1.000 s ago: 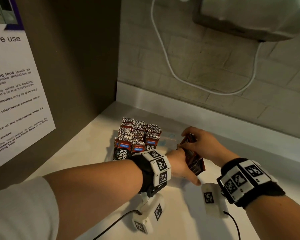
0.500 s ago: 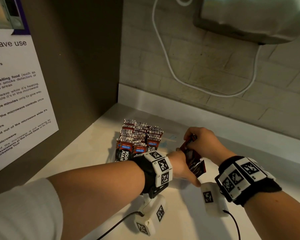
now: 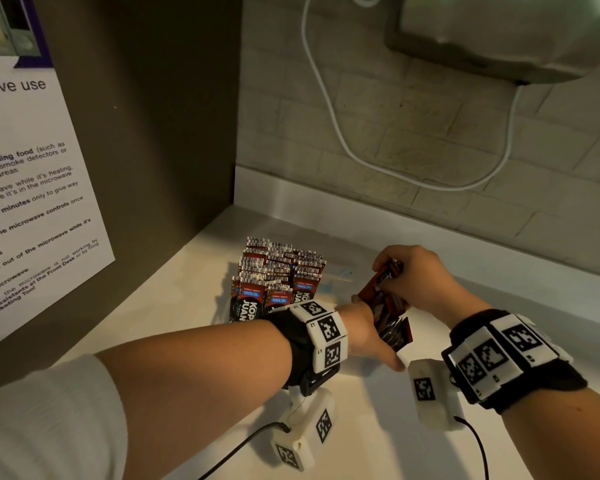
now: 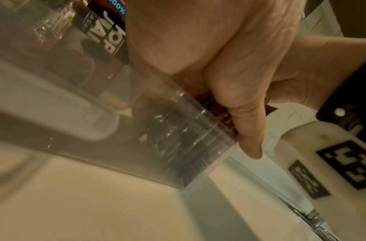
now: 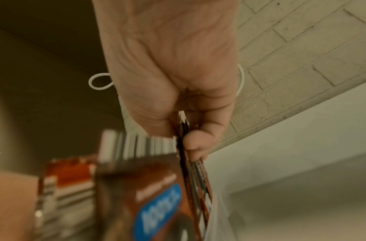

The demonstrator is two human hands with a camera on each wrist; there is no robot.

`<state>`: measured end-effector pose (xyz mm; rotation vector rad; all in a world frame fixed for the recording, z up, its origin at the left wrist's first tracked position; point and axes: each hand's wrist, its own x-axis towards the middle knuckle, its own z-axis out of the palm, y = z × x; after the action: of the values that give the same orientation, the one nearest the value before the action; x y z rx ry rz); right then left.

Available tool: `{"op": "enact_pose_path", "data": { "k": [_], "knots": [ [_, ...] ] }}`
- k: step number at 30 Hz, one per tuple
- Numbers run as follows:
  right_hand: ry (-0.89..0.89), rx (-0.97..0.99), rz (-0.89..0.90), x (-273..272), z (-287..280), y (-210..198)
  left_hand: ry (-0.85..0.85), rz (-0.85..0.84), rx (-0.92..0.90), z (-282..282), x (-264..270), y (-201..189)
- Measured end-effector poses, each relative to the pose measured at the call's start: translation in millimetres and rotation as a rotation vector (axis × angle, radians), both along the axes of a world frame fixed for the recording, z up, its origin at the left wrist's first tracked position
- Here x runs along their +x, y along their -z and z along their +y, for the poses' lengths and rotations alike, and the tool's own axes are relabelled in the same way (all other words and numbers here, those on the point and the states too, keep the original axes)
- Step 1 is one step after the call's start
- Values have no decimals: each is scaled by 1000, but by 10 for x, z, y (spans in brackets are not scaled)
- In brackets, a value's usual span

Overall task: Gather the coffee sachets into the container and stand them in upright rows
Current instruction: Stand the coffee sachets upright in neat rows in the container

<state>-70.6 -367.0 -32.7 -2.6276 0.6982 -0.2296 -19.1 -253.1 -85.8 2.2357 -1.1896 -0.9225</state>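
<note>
To the left of where I grip, on the dark side panel (image 3: 160,109), hangs a printed notice about microwave use (image 3: 32,188), its upper corner carrying a purple-edged picture. Straight ahead of my grip runs a pale brick wall (image 3: 413,126) with a white upstand (image 3: 430,230) along its foot. Above my grip and to the right, a grey appliance (image 3: 499,29) is mounted on that wall. A white cable (image 3: 329,109) loops down across the bricks and back up to it. Below my grip lies the pale countertop (image 3: 160,306), with a thin black wire (image 3: 236,448) trailing over it toward me.
</note>
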Motion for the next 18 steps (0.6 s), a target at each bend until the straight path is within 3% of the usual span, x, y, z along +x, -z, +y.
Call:
{"op": "enact_pose_path", "data": {
  "k": [13,18],
  "knots": [
    [113,-77,-241,-321,-212,-255,38,9,67,-78,29,-34],
    [274,75,-485,-455,-342,-240,8,33,12,-102,26,-30]
  ]
}}
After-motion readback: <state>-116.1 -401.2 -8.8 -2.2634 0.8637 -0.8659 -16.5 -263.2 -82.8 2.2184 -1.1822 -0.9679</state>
